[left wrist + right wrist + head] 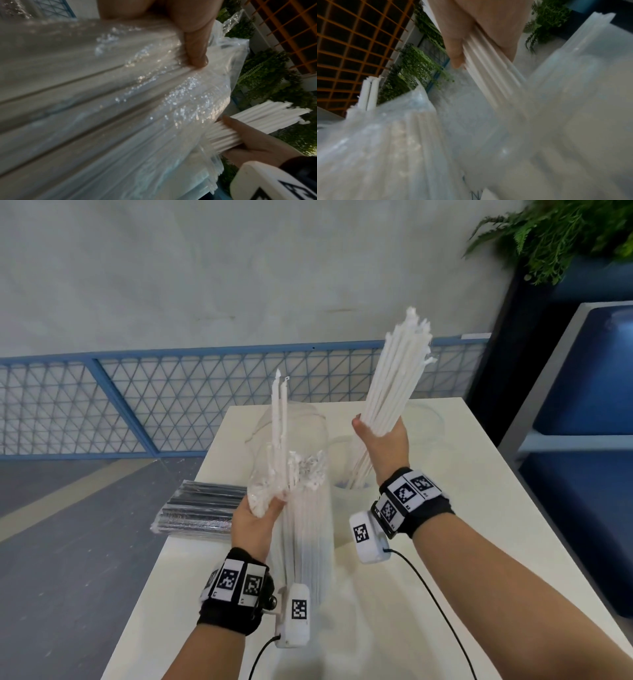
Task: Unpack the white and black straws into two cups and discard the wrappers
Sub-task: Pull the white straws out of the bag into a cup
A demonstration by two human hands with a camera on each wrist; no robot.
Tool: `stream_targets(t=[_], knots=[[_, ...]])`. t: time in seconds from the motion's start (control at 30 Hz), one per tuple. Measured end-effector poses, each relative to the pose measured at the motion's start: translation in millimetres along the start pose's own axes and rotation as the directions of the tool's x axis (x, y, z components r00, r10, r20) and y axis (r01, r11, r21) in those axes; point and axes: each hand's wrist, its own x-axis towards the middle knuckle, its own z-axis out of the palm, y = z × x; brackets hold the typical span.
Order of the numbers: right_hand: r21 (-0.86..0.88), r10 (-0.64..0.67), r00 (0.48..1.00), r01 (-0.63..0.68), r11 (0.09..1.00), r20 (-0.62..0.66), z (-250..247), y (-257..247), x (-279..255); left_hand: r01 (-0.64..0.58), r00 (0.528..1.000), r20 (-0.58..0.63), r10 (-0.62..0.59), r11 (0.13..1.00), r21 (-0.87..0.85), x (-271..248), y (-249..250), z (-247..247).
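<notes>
White straws stand in a tilted bunch, gripped by the curled fingers of the right hand above the table. The left hand clutches a clear wrapper with more straws. A black straw pack lies on the table's left edge

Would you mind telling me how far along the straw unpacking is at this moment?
Early on. Done: the white pack's wrapper is open. In hand: the right hand lifts a bundle of white straws above the table, while the left hand holds the wrapper with more inside. Left: cupping them, the still-wrapped black straws, and discarding wrappers.
</notes>
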Motion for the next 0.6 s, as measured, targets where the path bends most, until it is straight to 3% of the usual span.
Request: stream_targets(t=[0.13, 0.33, 0.43, 0.5, 0.6], knots=[[0.016, 0.012, 0.999, -0.013, 1.0, 0.05, -1.0, 5.9, -1.4, -0.01, 1.0, 0.025, 0.01, 0.999, -0.032, -2.3, 1.7, 1.7], [-0.031, -0.151, 0.985, 0.154, 0.988, 0.086, 0.0, -10.3, -9.4, -0.041, 0.998, 0.044, 0.043, 0.998, -0.051, -3.9, 1.9, 0.2], [-0.202, -0.388, 0.916, 0.4, 0.894, 0.099, 1.4, -30.0, -27.6, -0.043, 0.998, 0.05, 0.046, 0.997, -0.071, -4.9, 1.9, -1.5], [-0.258, -0.488, 0.846, 0.531, 0.807, 0.213, 2.9, -41.0, -48.0, -0.055, 0.996, 0.066, 0.061, 0.995, -0.087, -6.1, 3.2, -3.4], [-0.427, -0.432, 0.788, 0.606, 0.671, 0.44, 5.6, -39.4, -75.7, -0.105, 0.989, 0.091, 0.115, 0.989, -0.109, -8.8, 4.9, -7.8]])
